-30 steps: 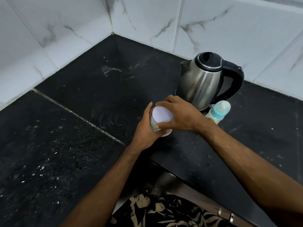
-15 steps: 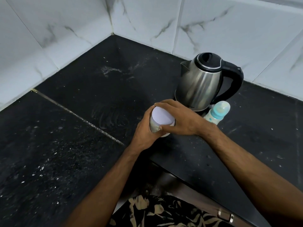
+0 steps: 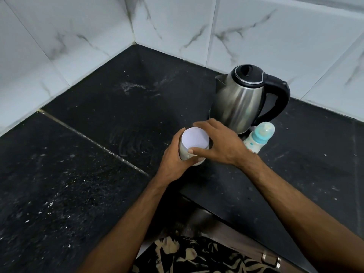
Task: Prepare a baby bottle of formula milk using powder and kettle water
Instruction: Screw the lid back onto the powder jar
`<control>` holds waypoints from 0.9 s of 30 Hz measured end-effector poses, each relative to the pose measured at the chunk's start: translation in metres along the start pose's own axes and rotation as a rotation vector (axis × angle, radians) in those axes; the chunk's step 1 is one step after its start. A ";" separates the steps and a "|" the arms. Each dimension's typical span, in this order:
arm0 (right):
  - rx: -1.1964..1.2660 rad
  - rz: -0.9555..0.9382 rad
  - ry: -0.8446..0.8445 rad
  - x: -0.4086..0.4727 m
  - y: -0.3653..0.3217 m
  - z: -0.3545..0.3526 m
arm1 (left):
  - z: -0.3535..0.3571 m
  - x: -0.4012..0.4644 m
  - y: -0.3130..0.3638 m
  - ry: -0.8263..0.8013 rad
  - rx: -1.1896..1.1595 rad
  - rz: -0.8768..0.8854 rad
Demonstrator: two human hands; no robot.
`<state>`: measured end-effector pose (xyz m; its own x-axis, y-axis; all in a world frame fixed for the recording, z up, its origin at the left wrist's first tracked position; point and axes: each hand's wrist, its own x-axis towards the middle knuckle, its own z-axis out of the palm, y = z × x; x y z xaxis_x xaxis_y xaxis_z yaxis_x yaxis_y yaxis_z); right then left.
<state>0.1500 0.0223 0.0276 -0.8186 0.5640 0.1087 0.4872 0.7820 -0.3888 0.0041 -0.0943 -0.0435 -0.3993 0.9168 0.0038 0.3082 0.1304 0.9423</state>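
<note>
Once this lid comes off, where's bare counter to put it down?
Left of the jar, the black counter is bare out to the tiled walls. Right is crowded: kettle and baby bottle stand close behind your right hand.

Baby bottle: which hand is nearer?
Right. The right hand grips the jar lid just beside the baby bottle; the left hand holds the jar body, farther over.

free: counter (image 3: pixel 82 174) left of the jar (image 3: pixel 194 146), bare back to the corner walls (image 3: pixel 82 42) | blocked: kettle (image 3: pixel 239 103) just behind the jar; bottle (image 3: pixel 260 139) touching the kettle's front right, just beside right hand (image 3: pixel 222 146) | free: counter right of the bottle
</note>
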 end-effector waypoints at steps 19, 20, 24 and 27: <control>0.123 -0.045 0.027 -0.009 0.003 0.006 | -0.001 0.000 -0.002 0.003 0.035 0.012; 0.130 -0.045 -0.001 -0.009 0.002 0.009 | -0.001 0.000 -0.002 0.002 0.038 0.018; 0.064 0.016 0.131 -0.011 0.000 0.012 | -0.001 0.000 -0.001 0.002 0.036 -0.017; 0.055 -0.008 0.179 -0.009 0.002 0.005 | -0.001 0.000 0.000 0.000 0.027 -0.021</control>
<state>0.1567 0.0174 0.0210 -0.7527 0.6001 0.2708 0.4599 0.7736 -0.4360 0.0030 -0.0948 -0.0435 -0.4060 0.9138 -0.0159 0.3234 0.1599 0.9326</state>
